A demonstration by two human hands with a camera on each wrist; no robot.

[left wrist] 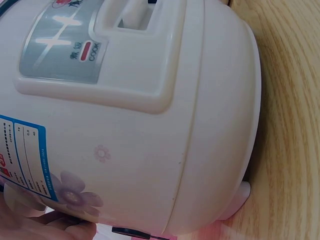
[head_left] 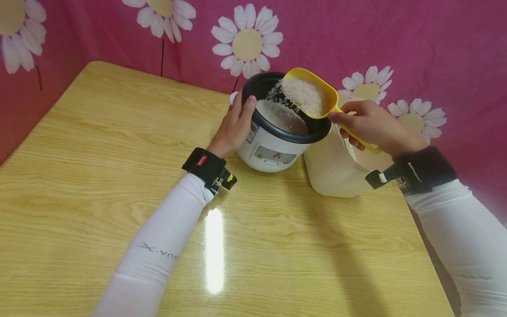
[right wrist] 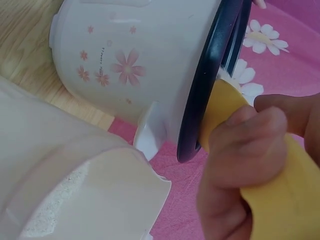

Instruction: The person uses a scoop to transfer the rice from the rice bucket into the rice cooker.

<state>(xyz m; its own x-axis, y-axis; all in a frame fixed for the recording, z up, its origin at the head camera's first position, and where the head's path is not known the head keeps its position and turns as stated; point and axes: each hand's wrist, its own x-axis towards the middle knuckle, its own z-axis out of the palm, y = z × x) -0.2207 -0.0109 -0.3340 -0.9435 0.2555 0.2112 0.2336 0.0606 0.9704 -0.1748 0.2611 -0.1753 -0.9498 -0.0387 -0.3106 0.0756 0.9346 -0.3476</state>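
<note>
A white rice cooker (head_left: 265, 154) with a black rim stands at the back of the table, rice (head_left: 279, 115) inside it. My left hand (head_left: 233, 127) holds the cooker at its left side, thumb up at the rim. In the left wrist view its fingers (left wrist: 75, 226) curl below the side handle. With my right hand (head_left: 374, 125) I grip the handle of a yellow scoop (head_left: 330, 94), tilted over the cooker's opening. Rice (head_left: 305, 94) fills much of the scoop, and grains fall from its left edge into the cooker.
A cream-coloured bin (head_left: 332, 176) stands right of the cooker, under my right hand; rice (right wrist: 52, 205) shows inside it. Behind the wooden table (head_left: 119, 145) hangs a pink cloth (head_left: 317, 39) with white flowers. Each wrist wears a black strap with a camera.
</note>
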